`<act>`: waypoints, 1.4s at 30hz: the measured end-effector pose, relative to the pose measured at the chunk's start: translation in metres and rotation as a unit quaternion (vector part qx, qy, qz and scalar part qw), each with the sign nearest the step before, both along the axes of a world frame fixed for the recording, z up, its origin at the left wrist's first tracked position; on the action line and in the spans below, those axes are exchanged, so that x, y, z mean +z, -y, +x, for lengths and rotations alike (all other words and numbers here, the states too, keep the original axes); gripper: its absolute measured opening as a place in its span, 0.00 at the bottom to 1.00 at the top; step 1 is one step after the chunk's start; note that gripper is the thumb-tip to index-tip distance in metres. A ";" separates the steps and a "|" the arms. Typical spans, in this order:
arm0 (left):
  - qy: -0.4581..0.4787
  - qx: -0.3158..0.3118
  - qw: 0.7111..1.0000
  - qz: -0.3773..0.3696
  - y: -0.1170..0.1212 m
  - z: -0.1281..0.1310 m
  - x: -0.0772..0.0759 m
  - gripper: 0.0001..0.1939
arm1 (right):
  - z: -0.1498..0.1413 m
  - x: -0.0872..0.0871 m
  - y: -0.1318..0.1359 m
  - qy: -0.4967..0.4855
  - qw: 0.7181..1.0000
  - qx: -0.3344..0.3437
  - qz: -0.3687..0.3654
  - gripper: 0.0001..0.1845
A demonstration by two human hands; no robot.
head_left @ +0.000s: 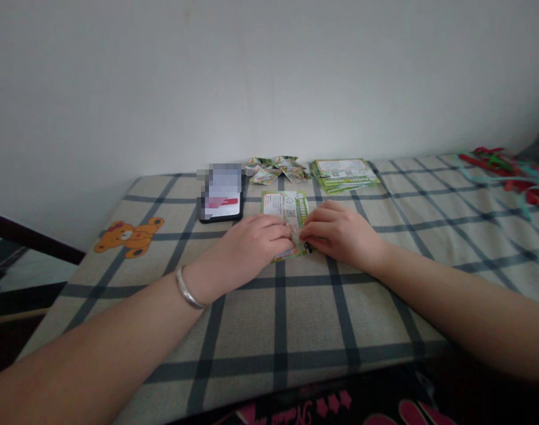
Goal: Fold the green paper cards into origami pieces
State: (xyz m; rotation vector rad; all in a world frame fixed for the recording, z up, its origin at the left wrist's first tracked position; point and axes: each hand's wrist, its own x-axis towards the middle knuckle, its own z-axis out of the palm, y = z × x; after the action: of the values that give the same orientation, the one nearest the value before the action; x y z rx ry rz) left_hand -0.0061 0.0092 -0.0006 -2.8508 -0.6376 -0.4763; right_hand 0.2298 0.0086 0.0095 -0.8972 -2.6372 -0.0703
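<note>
A green-and-white printed wrapper (278, 203) lies flat on the checked cloth in front of me. My left hand (263, 236), with a silver bangle at the wrist, covers its lower left side, fingers bent and held together on it. From the other side, my right hand (335, 233) pinches at the wrapper's right part with thumb and fingers. Both sets of fingertips sit close together, and what lies right under them is partly hidden. Behind are several wrappers folded into pointed shapes (265, 175), and to their right a stack of similar flat wrappers (344, 171).
A phone (225, 195) with a lit screen, partly blurred, lies left of the wrapper. The checked tablecloth (251, 330) bears an orange bear print (130, 236) at left. Red and teal strings (508, 168) lie at far right. A white wall (269, 77) rises behind the table.
</note>
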 end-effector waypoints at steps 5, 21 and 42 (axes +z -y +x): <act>-0.006 0.012 1.000 0.011 -0.001 0.002 -0.003 0.08 | 0.000 -0.002 0.000 0.023 0.998 0.053 0.010 0.14; 0.019 -0.004 1.000 0.011 0.001 0.000 0.003 0.09 | -0.004 0.005 0.006 0.110 0.992 0.050 0.040 0.13; -0.010 -0.056 0.998 -0.008 -0.002 -0.013 0.023 0.13 | 0.014 0.010 0.008 0.080 0.997 -0.006 0.022 0.12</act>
State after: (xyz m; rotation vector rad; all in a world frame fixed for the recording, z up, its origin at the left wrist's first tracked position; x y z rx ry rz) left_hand -0.0192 0.0113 0.0228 -2.9135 -0.4809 -0.4619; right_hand 0.2438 0.0004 0.0199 -0.9299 -2.7652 -0.2104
